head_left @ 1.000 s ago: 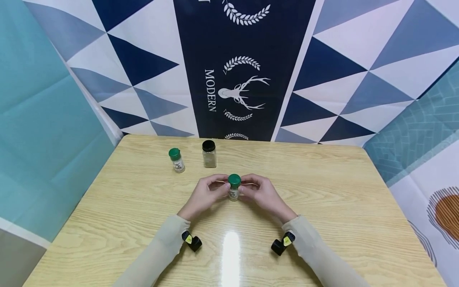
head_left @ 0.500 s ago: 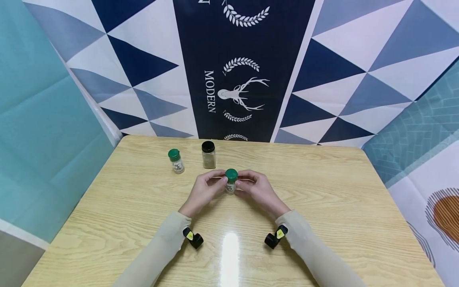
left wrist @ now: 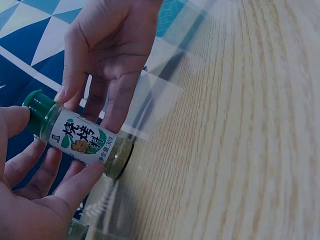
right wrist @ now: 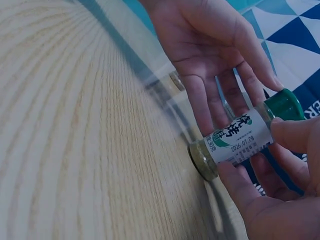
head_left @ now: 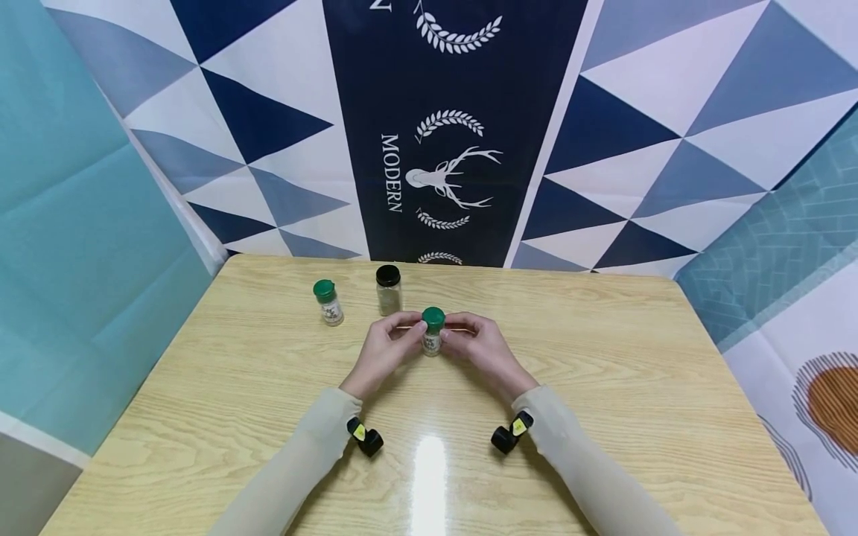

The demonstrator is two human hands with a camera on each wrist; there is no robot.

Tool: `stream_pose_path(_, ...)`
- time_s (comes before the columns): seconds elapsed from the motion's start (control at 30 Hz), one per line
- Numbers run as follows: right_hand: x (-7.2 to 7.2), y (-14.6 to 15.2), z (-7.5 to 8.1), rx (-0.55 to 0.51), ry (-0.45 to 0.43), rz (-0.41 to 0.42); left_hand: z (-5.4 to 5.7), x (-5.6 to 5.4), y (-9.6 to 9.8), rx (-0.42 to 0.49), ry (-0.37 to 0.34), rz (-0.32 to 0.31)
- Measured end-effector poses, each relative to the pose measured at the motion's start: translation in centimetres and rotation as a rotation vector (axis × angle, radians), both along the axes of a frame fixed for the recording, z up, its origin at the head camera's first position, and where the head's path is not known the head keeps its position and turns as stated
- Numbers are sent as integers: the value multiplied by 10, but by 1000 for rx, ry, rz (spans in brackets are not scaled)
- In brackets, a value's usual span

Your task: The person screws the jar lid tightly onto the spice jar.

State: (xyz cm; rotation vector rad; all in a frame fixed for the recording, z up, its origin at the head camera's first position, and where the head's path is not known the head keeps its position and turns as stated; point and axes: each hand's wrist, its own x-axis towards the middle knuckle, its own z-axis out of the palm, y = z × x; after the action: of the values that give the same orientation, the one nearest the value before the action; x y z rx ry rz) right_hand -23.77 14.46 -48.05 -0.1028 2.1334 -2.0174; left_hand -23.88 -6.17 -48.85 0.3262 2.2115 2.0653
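Between my two hands stands a small clear spice jar (head_left: 433,320) with a green lid and a white printed label. My left hand (head_left: 380,353) holds it from the left, its thumb near the lid. From the opposite side my right hand (head_left: 488,356) holds the same jar, fingers and thumb bent around it. The label faces the camera in the left wrist view, and brownish-green contents show near the jar's base (left wrist: 120,156). In the right wrist view a date is printed on the label (right wrist: 242,137). Whether the base touches the tabletop, I cannot tell.
Behind and left stands a similar green-lidded spice jar (head_left: 328,301). A black-lidded glass jar (head_left: 388,289) is closer, just beyond my left fingers. All are on a wood-grain table (head_left: 603,387), with a patterned cloth (head_left: 462,134) hanging behind its far edge.
Both hands have moved the held spice jar farther from me and slightly left, towards the black-lidded jar. The other two jars stay in place.
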Motion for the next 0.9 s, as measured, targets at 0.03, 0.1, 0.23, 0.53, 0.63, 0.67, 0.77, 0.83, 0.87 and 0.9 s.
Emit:
stream_pose_path(0.03,-1,0,-1,3,0,0,-1,-1,0,5,-6,3)
stream_pose_path(0.1,-3,0,-1,24,6,-1,-2,-3,1,17,-13,9)
stream_pose_path(0.23,-6,1,-2,77,41,-2,-4,-5,1,37,-26,16)
stream_pose_path(0.53,-12,0,-1,88,63,-13,-5,-10,5,109,-63,37)
stream_pose_path(0.63,-16,-1,-1,78,58,-17,-6,-12,6,117,-63,49)
stream_pose_path(0.67,-17,-1,-1,72,54,-20,-6,-13,7,123,-62,50)
stream_pose_path(0.77,-20,-2,-1,79,53,-31,-6,-16,9,137,-62,55)
stream_pose_path(0.83,-22,-2,-1,91,60,-35,-6,-18,10,142,-67,62)
stream_pose_path(0.87,-24,-2,-1,99,65,-38,-5,-18,11,139,-67,66)
stream_pose_path(0.9,-25,-1,-1,105,68,-39,-5,-19,11,137,-69,72)
